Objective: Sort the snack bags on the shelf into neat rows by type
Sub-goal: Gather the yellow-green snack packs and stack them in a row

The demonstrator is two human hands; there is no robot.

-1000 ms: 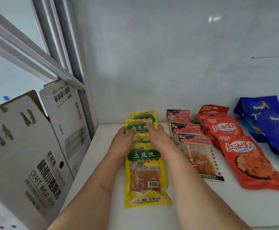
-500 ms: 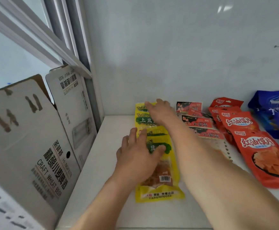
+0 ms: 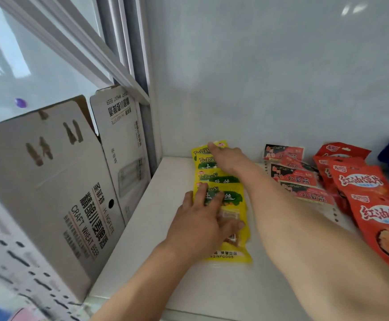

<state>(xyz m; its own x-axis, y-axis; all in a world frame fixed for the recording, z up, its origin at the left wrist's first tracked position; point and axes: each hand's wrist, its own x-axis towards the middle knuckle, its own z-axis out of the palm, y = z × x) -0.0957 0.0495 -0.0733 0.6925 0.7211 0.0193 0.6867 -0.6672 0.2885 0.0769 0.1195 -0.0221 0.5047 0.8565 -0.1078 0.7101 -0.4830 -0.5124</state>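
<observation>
the shiny yellow plastic snack bags with green labels (image 3: 221, 193) lie in one row on the flat white shelf (image 3: 165, 205), near its left side, each bag lapping over the one behind it, and the row runs back to the pale wall (image 3: 258, 77). the left hand (image 3: 200, 223) lies flat on the front bag with its fingers spread out, pressing it down. the right hand (image 3: 229, 158) reaches to the back of the row, its fingers stretched out and close together, with the fingertips (image 3: 211, 145) touching the last yellow bag by the wall; it is not pinching anything that can be seen. the bags look slippery, so if the right hand pushes too hard, the back bags may slide sideways or bunch up, and the row may go crooked. if the left hand lifts too soon, the whole stack may slip forward toward the shelf edge. the right arm passes just beside the small red and black snack packets (image 3: 297, 179), so it may bump them out of line when it moves. the big red snack bags (image 3: 362, 181) sit further right and look safe. the tall white cardboard box with black writing (image 3: 61, 193) stands to the left, apart from the row.
</observation>
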